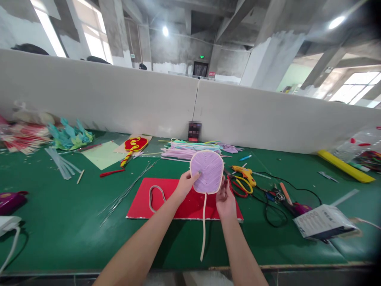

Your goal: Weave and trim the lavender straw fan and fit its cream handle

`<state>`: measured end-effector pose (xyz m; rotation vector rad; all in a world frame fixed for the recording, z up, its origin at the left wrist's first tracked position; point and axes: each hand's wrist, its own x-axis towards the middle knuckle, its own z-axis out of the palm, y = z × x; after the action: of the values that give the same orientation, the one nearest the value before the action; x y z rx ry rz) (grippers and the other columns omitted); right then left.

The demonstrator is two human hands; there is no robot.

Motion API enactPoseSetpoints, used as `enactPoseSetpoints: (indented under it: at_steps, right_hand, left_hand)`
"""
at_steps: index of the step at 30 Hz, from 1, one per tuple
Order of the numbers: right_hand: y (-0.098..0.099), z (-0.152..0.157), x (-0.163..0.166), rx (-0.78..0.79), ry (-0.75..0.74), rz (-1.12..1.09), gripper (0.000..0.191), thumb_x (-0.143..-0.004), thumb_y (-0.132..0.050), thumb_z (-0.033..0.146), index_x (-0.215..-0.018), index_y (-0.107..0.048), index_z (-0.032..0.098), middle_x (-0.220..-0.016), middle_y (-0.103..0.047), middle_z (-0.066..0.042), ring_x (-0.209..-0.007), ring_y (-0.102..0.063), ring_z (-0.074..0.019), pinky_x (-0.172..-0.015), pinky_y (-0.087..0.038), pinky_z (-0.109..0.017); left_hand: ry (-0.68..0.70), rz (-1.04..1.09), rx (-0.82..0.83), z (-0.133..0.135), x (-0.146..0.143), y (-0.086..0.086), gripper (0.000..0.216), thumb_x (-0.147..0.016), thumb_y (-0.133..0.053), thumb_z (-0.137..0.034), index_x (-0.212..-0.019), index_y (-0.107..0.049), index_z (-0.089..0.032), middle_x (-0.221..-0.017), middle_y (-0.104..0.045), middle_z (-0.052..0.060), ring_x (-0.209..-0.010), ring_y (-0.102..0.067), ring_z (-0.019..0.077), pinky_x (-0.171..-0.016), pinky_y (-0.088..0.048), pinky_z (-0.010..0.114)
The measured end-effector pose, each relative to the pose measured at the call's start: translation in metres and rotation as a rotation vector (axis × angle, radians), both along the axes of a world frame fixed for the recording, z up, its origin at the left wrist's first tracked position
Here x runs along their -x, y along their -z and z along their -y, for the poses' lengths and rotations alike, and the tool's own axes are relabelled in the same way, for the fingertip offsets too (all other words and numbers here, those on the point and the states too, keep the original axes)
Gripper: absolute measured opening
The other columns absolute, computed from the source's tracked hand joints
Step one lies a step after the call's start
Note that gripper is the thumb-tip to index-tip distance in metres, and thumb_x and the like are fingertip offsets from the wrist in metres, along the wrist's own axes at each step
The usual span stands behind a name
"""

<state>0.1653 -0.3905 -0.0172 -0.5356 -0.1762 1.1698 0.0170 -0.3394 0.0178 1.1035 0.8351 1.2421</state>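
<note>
A lilac rounded fan shape (205,172), apparently of pipe cleaners, is held above a red board (181,186). Cream pipe cleaner edges it, and one long cream end (204,234) hangs from its bottom. My left hand (188,183) grips its left side, thumb on the front face and fingers hidden behind. At the lower right edge, my right hand (225,196) has its fingers bent around the rim. A grey loop (156,198) lies on the board, left of my left hand.
Behind the fan lies a pile of pastel pipe cleaners (178,151). To the right are a yellow glue gun (245,174), scissors (242,186), a black cord and a packet (326,222). On the left are thin wires (127,190) and a red-yellow fan (135,145). A white partition (119,95) stands behind.
</note>
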Motion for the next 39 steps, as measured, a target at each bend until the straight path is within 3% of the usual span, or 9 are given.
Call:
enactPoseSetpoints:
  at_steps: [12,16,20,27,31,34,37,39]
  right_hand:
    - [-0.006,0.002,0.003,-0.018,-0.006,-0.007,0.011,-0.079,-0.058,0.015,-0.087,-0.065,0.018,-0.094,-0.071,0.001,-0.091,-0.064,-0.0048,-0.083,-0.05,-0.015]
    - [-0.01,0.002,0.005,0.004,-0.001,0.045,0.009,-0.077,-0.062,0.022,-0.085,-0.065,0.019,-0.088,-0.071,0.002,-0.085,-0.065,-0.0067,-0.076,-0.052,-0.016]
    - [-0.017,0.003,0.011,0.004,-0.023,0.12,0.02,-0.075,-0.064,0.032,-0.088,-0.065,0.018,-0.086,-0.071,0.0,-0.08,-0.066,-0.01,-0.068,-0.054,-0.018]
    - [-0.016,0.002,0.017,0.033,0.007,0.179,0.016,-0.064,-0.073,0.018,-0.077,-0.063,0.018,-0.076,-0.071,0.003,-0.07,-0.066,-0.0088,-0.064,-0.053,-0.017]
    - [-0.007,-0.002,0.014,0.051,0.0,0.169,0.014,-0.065,-0.072,0.018,-0.076,-0.063,0.017,-0.077,-0.072,0.002,-0.072,-0.067,-0.0096,-0.065,-0.054,-0.017]
    - [0.001,-0.003,0.007,0.061,0.011,0.145,0.012,-0.07,-0.069,0.02,-0.081,-0.064,0.018,-0.076,-0.072,0.003,-0.07,-0.067,-0.0094,-0.062,-0.055,-0.016]
    - [0.007,-0.004,0.001,0.063,0.027,0.129,0.011,-0.072,-0.066,0.022,-0.083,-0.065,0.02,-0.069,-0.071,0.004,-0.062,-0.067,-0.0086,-0.055,-0.054,-0.015]
    - [0.009,-0.004,-0.001,0.062,0.028,0.128,0.011,-0.072,-0.067,0.025,-0.081,-0.065,0.019,-0.065,-0.07,0.005,-0.059,-0.066,-0.0094,-0.054,-0.054,-0.016]
  left_hand:
    - [-0.053,-0.025,-0.03,0.001,0.0,-0.003,0.04,-0.057,-0.071,-0.047,-0.079,-0.067,-0.013,-0.079,-0.069,0.005,-0.076,-0.059,0.0199,-0.072,-0.045,0.031]
    - [-0.059,-0.048,-0.041,0.002,0.001,-0.003,0.038,-0.058,-0.071,-0.046,-0.077,-0.068,-0.013,-0.077,-0.069,0.004,-0.075,-0.059,0.0199,-0.07,-0.045,0.031]
    - [-0.055,-0.065,-0.057,0.003,0.0,-0.004,0.036,-0.056,-0.072,-0.045,-0.074,-0.067,-0.013,-0.074,-0.068,0.003,-0.073,-0.058,0.0196,-0.068,-0.044,0.03]
    - [-0.008,-0.052,-0.066,0.002,0.0,-0.003,0.035,-0.058,-0.071,-0.044,-0.075,-0.068,-0.014,-0.075,-0.068,0.003,-0.07,-0.057,0.0177,-0.067,-0.043,0.028]
    - [0.083,-0.015,-0.064,0.004,-0.001,-0.006,0.048,-0.061,-0.063,-0.058,-0.076,-0.069,-0.013,-0.07,-0.066,0.005,-0.063,-0.057,0.017,-0.062,-0.044,0.029]
    - [0.266,0.045,-0.058,0.009,0.001,-0.011,0.064,-0.069,-0.044,-0.068,-0.085,-0.069,-0.011,-0.066,-0.065,0.009,-0.056,-0.058,0.0178,-0.058,-0.046,0.031]
    - [0.5,0.106,-0.083,0.016,0.004,-0.016,0.054,-0.074,-0.049,-0.058,-0.089,-0.069,-0.01,-0.069,-0.066,0.011,-0.063,-0.062,0.0206,-0.065,-0.047,0.034]
    - [0.587,0.093,-0.091,0.02,0.004,-0.019,0.047,-0.076,-0.052,-0.051,-0.087,-0.069,-0.009,-0.069,-0.066,0.012,-0.064,-0.062,0.0211,-0.068,-0.047,0.035]
